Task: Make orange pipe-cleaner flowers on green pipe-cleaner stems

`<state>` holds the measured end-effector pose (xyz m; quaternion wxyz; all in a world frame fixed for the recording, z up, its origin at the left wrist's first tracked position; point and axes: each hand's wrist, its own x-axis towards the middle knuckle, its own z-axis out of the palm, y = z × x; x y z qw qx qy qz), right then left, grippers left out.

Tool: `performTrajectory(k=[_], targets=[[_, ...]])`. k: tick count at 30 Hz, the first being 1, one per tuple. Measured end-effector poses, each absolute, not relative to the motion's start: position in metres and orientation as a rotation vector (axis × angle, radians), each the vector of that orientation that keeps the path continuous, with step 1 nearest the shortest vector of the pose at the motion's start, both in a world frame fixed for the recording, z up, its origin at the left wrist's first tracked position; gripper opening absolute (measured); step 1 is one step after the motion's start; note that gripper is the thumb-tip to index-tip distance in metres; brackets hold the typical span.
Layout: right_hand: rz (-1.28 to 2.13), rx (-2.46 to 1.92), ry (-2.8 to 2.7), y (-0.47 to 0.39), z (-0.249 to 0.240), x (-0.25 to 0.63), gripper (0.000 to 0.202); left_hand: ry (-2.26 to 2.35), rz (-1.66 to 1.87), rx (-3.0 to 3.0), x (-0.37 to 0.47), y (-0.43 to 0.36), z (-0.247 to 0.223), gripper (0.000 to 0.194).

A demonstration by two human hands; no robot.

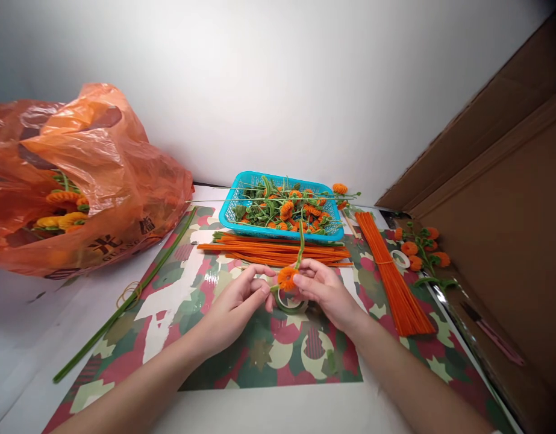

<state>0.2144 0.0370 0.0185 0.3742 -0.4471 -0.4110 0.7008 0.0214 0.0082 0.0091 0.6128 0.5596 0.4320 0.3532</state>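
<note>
Over the middle of the mat, an orange pipe-cleaner flower (pixel 287 278) sits between my two hands. My right hand (pixel 325 292) pinches it with thumb and fingers at its right side. A green fuzzy pipe-cleaner piece (pixel 300 244) rises above the flower by the right fingertips. My left hand (pixel 241 304) has thumb and fingers closed on a green stem (pixel 274 289) that sticks out at the flower's left. Just below lies a roll of green tape (pixel 290 306), partly covered by the flower and fingers.
A blue basket (pixel 226 208) of orange flowers and green pieces stands behind orange pipe cleaners (pixel 278 248). An orange bundle (pixel 390 274), white roll (pixel 400 259), finished flowers (pixel 413 248) and pink-handled tool (pixel 494 337) are right; green pipe cleaners (pixel 124 304) and an orange bag (pixel 137 181) are left.
</note>
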Motion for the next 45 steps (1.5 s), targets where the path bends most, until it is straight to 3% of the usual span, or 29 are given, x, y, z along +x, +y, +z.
performTrajectory(k=[5,16,33,45], targets=[[1.955,-1.102,-1.128,0.033,0.019,0.208,0.038,0.960,0.784,1.333,0.023,0.005,0.012,0.016],[1.845,-1.033,-1.167,0.033,0.030,0.209,0.030,0.976,0.736,1.479,0.022,0.002,0.014,0.018],[1.763,-1.141,-1.097,0.041,0.033,0.219,0.036,0.984,0.675,1.482,0.016,0.005,0.013,0.023],[1.682,-1.145,-1.139,0.049,0.030,0.226,0.030,1.126,0.848,1.504,0.016,0.008,0.020,0.017]])
